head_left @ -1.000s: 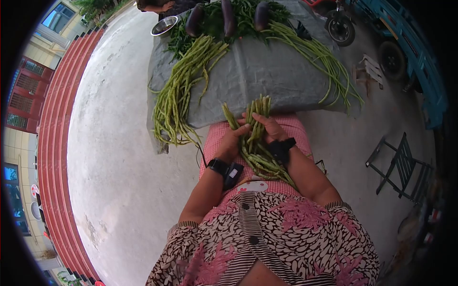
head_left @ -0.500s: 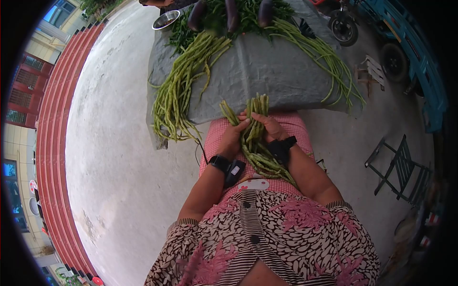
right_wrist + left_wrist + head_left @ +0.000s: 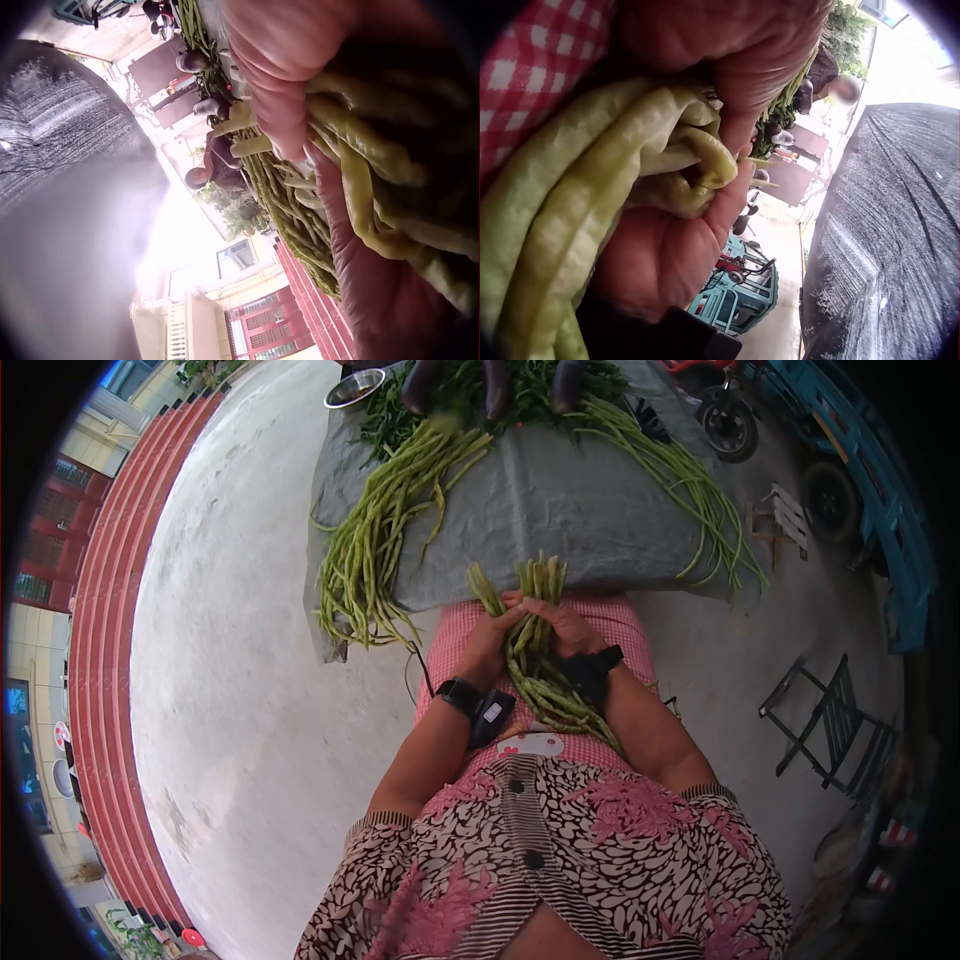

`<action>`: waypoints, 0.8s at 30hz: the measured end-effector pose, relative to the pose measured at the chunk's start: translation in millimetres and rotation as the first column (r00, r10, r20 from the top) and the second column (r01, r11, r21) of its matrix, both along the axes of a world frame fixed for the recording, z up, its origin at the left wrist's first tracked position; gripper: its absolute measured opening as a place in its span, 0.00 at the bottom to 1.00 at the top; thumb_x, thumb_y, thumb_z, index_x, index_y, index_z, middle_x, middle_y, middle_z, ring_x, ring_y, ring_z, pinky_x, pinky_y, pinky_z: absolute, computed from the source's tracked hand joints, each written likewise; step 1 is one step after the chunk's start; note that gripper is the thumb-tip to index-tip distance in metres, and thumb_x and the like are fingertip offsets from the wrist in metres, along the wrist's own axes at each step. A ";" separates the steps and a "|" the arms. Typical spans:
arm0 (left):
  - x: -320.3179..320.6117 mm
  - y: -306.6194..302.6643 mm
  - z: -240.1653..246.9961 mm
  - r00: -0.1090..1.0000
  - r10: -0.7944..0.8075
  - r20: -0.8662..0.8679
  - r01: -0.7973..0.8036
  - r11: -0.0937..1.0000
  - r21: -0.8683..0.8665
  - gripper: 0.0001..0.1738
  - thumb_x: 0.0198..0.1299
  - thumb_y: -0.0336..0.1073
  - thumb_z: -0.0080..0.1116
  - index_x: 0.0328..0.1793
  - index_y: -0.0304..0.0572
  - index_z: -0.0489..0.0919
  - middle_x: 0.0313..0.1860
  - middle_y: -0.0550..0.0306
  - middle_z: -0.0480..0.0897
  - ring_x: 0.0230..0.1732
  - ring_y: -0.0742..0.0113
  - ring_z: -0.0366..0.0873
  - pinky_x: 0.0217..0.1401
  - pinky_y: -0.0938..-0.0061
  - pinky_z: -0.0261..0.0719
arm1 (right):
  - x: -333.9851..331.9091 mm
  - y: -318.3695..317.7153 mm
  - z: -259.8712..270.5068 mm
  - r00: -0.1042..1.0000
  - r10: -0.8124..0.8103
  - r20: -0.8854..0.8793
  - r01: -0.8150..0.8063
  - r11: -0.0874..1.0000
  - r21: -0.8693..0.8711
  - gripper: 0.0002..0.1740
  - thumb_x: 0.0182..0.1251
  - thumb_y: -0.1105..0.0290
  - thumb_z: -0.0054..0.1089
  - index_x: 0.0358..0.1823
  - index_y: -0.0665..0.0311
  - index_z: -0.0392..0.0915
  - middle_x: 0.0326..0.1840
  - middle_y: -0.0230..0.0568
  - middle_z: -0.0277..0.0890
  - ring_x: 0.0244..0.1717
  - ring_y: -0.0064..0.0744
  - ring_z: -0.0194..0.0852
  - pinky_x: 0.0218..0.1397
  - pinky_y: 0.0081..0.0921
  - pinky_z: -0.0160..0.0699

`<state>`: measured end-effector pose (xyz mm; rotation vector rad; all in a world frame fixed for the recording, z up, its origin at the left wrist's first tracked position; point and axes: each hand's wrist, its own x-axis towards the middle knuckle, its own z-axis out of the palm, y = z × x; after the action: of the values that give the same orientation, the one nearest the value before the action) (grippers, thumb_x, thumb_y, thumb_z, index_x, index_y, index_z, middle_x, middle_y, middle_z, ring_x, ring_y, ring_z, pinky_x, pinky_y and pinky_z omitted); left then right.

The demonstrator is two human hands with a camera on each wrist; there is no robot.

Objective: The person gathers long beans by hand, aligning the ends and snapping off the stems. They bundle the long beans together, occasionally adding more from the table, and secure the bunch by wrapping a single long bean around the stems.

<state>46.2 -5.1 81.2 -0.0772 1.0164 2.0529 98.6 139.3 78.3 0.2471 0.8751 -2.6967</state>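
And here's the bunch of long green beans (image 3: 552,695), up over the lap, just by the near edge of the counter (image 3: 580,530). The cut-looking ends point away from the body, the long tails trail back toward the flowered shirt (image 3: 640,810). Most ends stand packed together, a smaller cluster apart on the left-hand side.

Both hands are in on it! The left hand (image 3: 487,640) grips beans between thumb and curled fingers; the right hand (image 3: 570,627) has its fingers wrapped round the thicker part, the two meeting at the front. Some fingertips are hidden, so no telling exactly how each one lies.

Underneath, pink checked cloth (image 3: 625,635). Out on the grey-covered counter, a big loose heap of beans (image 3: 375,550) droops over the left edge, a thinner spread of beans (image 3: 680,485) over on the right. Beyond those, leafy greens (image 3: 395,415), dark eggplants (image 3: 497,390) and a metal bowl (image 3: 334,396).

So where do we stand? One bunch gathered in hand, I'd judge, its ends not all together; the two lots on the counter lie loose and out of hand. How much is left overall, I can't tell.
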 end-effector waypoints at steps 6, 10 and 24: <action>-4.8 -5.3 -2.9 0.991 -0.099 0.093 0.085 0.987 0.136 0.18 0.69 0.39 0.53 0.60 0.39 0.73 0.49 0.56 0.79 0.49 0.66 0.78 0.55 0.71 0.78 | 7.4 8.6 13.1 0.950 -0.263 0.169 0.291 0.942 -0.170 0.13 0.68 0.63 0.60 0.48 0.63 0.76 0.46 0.41 0.79 0.48 0.33 0.80 0.52 0.32 0.82; -9.4 -12.5 -10.3 0.991 -0.137 0.012 0.136 0.989 0.065 0.21 0.68 0.36 0.53 0.65 0.40 0.70 0.44 0.58 0.78 0.50 0.65 0.79 0.51 0.73 0.77 | 6.6 21.6 2.5 0.929 -0.299 0.217 0.334 0.931 -0.148 0.09 0.65 0.63 0.64 0.37 0.60 0.77 0.35 0.37 0.80 0.38 0.33 0.82 0.41 0.35 0.85; 1.0 -3.6 4.4 0.985 -0.090 -0.148 0.072 0.990 -0.124 0.23 0.67 0.30 0.54 0.68 0.40 0.68 0.46 0.58 0.78 0.49 0.69 0.78 0.55 0.74 0.77 | 3.1 1.9 11.7 0.986 -0.115 0.120 0.118 0.993 -0.019 0.17 0.68 0.66 0.60 0.52 0.71 0.79 0.45 0.42 0.82 0.42 0.30 0.82 0.46 0.24 0.83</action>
<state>47.1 -8.7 85.6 0.0613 1.2165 1.9463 101.7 141.2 90.0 0.4612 0.8140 -2.7651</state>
